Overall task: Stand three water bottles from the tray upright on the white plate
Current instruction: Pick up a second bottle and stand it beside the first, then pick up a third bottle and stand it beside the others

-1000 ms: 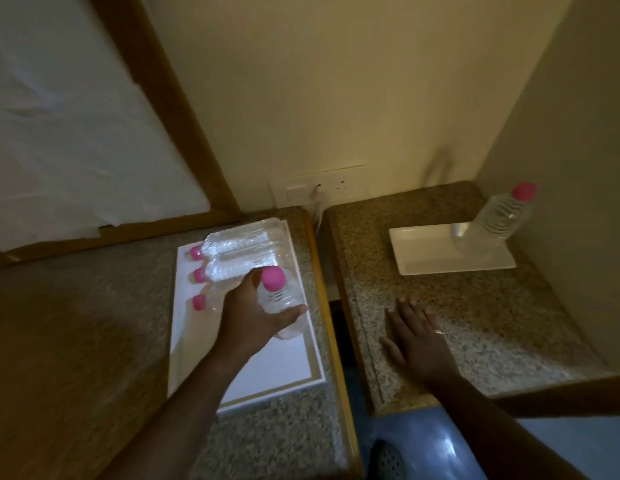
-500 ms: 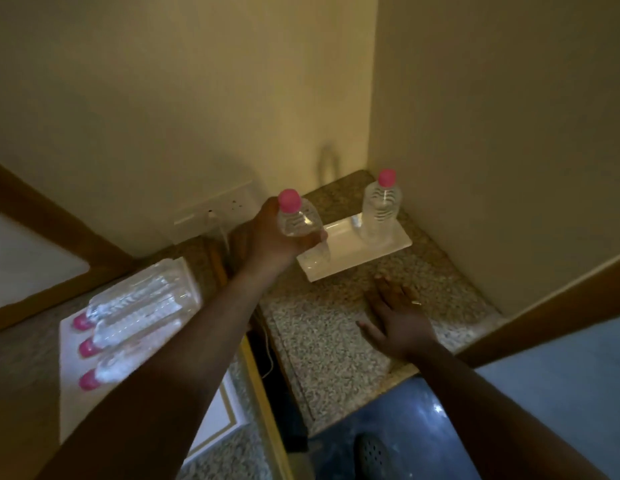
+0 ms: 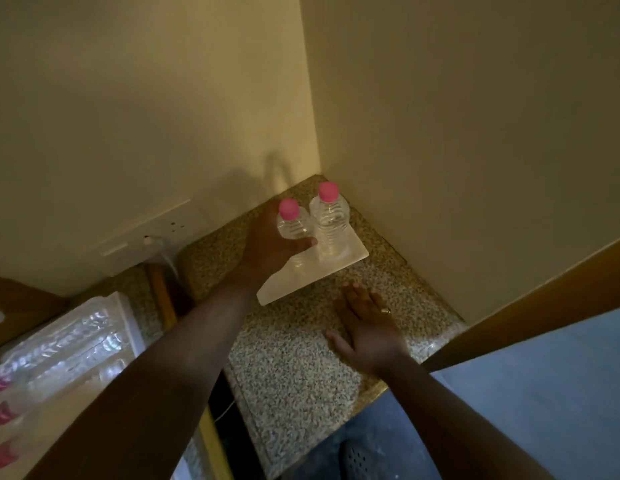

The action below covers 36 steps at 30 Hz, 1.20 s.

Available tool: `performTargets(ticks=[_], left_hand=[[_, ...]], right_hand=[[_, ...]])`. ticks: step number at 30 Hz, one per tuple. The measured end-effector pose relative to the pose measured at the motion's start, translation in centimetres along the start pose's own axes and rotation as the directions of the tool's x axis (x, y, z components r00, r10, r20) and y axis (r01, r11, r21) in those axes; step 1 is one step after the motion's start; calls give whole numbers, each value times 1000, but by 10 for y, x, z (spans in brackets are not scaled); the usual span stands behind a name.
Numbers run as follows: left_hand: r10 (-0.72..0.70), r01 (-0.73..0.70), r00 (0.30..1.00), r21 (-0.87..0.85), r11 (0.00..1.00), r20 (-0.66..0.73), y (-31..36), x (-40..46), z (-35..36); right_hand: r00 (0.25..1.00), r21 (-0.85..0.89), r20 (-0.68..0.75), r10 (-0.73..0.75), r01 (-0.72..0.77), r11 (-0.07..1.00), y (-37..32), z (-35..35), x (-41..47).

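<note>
A: Where is the bottle that's being handled?

B: The left hand [image 3: 270, 245] is wrapped around a clear water bottle with a pink cap [image 3: 290, 223], holding it upright over the white plate [image 3: 301, 277]. Its base is at the plate's surface, though the fingers hide whether it actually touches.

A: And the other one?

B: A second pink-capped bottle [image 3: 329, 223] stands upright on the far end of the plate, just beside the held one, close to the corner where the two walls meet.

A: What is the right hand doing?

B: The right hand [image 3: 365, 329] lies flat, palm down, fingers spread, on the speckled granite counter [image 3: 294, 368], near the plate's front edge. It grasps nothing. A ring [image 3: 386, 310] shows on one finger.

A: Anything left on the tray?

B: Yes. At the lower left, the white tray [image 3: 130, 320] carries three more bottles [image 3: 55, 355] lying on their sides, pink caps toward the left edge of the view. The left forearm crosses in front of part of it.

A: And behind?

B: A white wall socket plate [image 3: 152, 230] with a plug in it, on the cream wall between the two counters.
</note>
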<state>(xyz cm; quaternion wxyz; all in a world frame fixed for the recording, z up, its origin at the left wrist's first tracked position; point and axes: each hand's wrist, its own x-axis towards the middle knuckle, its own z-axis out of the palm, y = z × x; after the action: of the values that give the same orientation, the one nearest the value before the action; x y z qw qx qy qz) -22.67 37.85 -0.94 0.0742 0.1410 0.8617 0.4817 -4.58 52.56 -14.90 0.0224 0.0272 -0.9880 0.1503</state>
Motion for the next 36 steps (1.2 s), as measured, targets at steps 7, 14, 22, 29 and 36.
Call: performTargets(ticks=[7,14,22,29,36], left_hand=[[-12,12,1000,-13,1000,26,1,2,1],[-158,159,987,77,984,-27,-18,-29,-21],[-185,177,983,300,937,0,-78,-138,-116],[-153,146,988,537,831,-32,-108,-215,-188],[-178,213,975,799,562,-135,-151,-262,-240]], right_hand=[[1000,-12,17,9,-9,1000,1,0,1],[999,-41,36,18,-16,999,2,-3,2],[996,-23,91,26,-24,999,-35,5,-6],[982,26,151,-112,110,994,-124,27,-16],[985,-14,114,-132,134,991,-171,41,-25]])
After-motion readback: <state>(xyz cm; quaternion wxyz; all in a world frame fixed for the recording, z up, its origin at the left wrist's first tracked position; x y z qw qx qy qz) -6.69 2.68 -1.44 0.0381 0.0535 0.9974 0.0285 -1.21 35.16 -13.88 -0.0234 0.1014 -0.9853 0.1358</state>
